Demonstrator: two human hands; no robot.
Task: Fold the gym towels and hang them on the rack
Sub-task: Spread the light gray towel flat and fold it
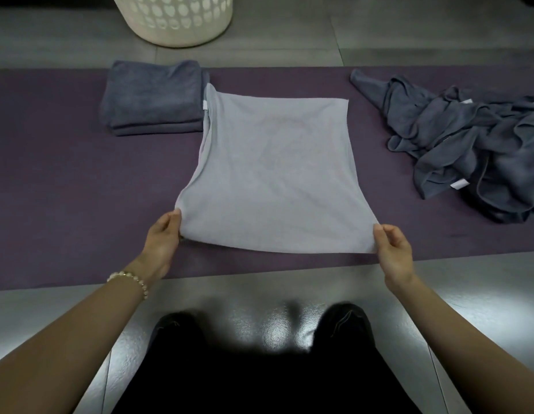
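A light grey towel (274, 171) lies spread on the purple mat (65, 180) in front of me. My left hand (162, 239) pinches its near left corner and my right hand (392, 249) pinches its near right corner, both lifted slightly off the mat. A folded stack of dark grey towels (152, 97) sits at the towel's far left, touching its edge. A crumpled heap of dark grey towels (468, 144) lies on the mat to the right. No rack is in view.
A white perforated laundry basket (173, 16) stands on the grey floor beyond the mat. My knees in black trousers (259, 369) are at the bottom, on the glossy floor (274, 294) near the mat's front edge.
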